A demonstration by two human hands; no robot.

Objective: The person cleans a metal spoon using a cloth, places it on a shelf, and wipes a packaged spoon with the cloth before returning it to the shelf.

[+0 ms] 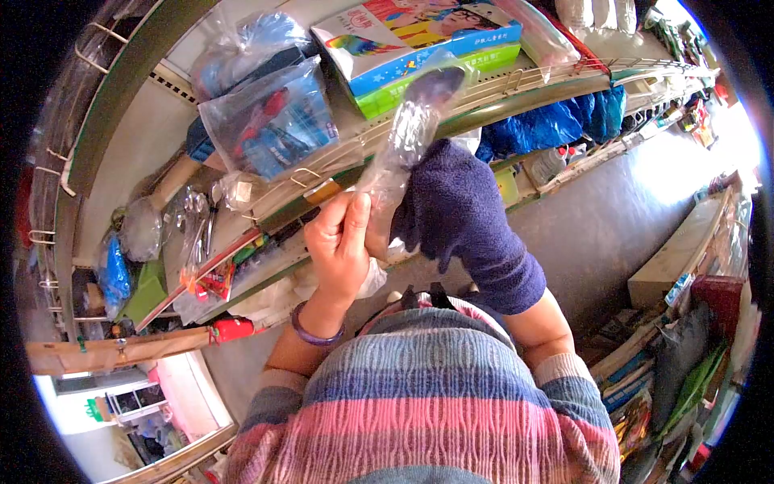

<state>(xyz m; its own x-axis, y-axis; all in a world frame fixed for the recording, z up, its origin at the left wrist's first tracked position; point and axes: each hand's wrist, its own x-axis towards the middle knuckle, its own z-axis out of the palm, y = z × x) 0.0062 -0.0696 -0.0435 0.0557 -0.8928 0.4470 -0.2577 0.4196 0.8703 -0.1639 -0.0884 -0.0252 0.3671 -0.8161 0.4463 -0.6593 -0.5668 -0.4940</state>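
My bare left hand (339, 242), with a dark bangle at the wrist, pinches the lower end of a spoon-shaped utensil (411, 129) in a clear plastic sleeve. The utensil points up and away, its dark, rounded end over the shelf edge. A navy knitted glove covers my right hand (459, 210). Its bent fingers press against the right side of the sleeve, and part of their grip is hidden. Just beyond, a clear bag of blue packets (278, 121) and a colourful box (419, 40) lie on the shelf.
A metal shelf (500, 97) with wire hooks runs across in front of me. Blue plastic bags (540, 129) sit on the lower level. Grey floor (572, 234) stretches to the right, where another shelf unit (685, 242) stands. A doorway-like opening (153, 403) shows at lower left.
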